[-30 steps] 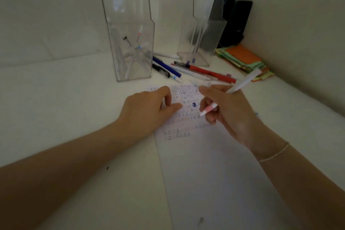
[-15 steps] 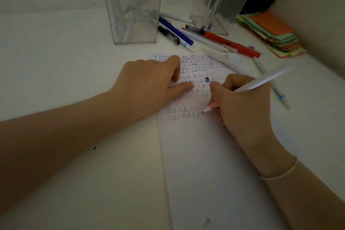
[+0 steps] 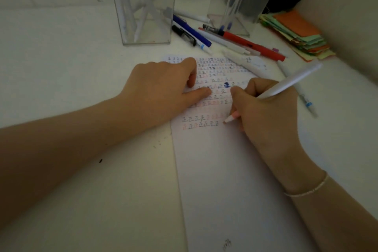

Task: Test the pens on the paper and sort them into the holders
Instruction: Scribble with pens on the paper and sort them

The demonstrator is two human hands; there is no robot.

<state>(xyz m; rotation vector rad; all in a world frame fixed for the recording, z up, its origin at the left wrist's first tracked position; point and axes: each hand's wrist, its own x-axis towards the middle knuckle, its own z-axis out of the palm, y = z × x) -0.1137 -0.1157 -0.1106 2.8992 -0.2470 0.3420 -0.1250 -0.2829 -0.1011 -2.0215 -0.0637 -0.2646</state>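
Observation:
A white sheet of paper (image 3: 225,170) lies on the desk, its top part filled with rows of small red, blue and black test marks. My right hand (image 3: 266,112) grips a white pen with a pink tip (image 3: 290,82); the tip touches the paper at the end of the lowest row. My left hand (image 3: 163,92) rests on the sheet's upper left corner, fingers partly bent, holding nothing. A clear holder (image 3: 143,4) with several pens stands at the back left, a second clear holder (image 3: 231,0) with a few pens to its right.
Several loose pens lie between the holders and the paper: a black one (image 3: 184,36), a blue one (image 3: 192,30), a red one (image 3: 253,46), white ones (image 3: 243,62). Another white pen (image 3: 300,92) lies right of my right hand. A stack of coloured paper (image 3: 296,35) sits at the back right by the wall.
The view has dropped and closed in on the paper. My right hand has moved the pen tip down from the middle rows to the end of the lowest row. My left hand stays put.

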